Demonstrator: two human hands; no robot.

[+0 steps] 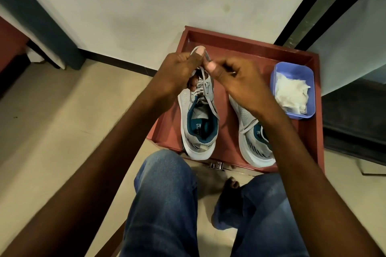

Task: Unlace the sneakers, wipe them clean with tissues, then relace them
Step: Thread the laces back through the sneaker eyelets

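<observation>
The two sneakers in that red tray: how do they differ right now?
The left sneaker is being worked on: both the left hand and the right hand pinch its grey lace above the toe, and it shows in full. The right sneaker lies untouched, half hidden behind the right forearm. Both are grey with teal linings and white soles, toes pointing away, in the red tray.

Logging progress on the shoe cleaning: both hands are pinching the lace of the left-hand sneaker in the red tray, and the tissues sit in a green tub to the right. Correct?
Not quite: the tub holding the tissues is blue-purple, not green, as the head view shows. The rest holds: left hand and right hand pinch the lace of the left-hand sneaker in the red tray.
</observation>
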